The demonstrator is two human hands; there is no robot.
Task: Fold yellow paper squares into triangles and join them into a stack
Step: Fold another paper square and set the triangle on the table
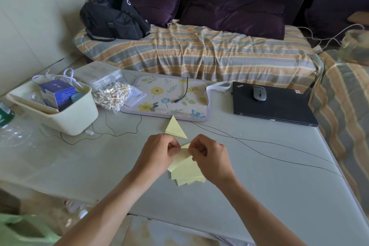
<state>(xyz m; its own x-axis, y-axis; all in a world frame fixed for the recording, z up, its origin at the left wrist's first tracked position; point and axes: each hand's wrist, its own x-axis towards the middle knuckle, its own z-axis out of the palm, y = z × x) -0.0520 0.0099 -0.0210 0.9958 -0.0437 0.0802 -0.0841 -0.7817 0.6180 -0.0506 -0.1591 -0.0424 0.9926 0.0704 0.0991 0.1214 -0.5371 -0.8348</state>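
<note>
A yellow paper sheet is held just above the table between both hands. My left hand pinches its left upper part and my right hand pinches its right upper part, fingertips almost meeting. Beneath them lies a fanned pile of yellow paper squares on the grey table. Just beyond the hands rests a stack of folded yellow triangles, its point aimed away from me.
A floral mat with a short black cable lies behind the triangles. A closed black laptop with a mouse sits at the right. A cream bin and a bag of cotton swabs stand at the left. Thin wires cross the table.
</note>
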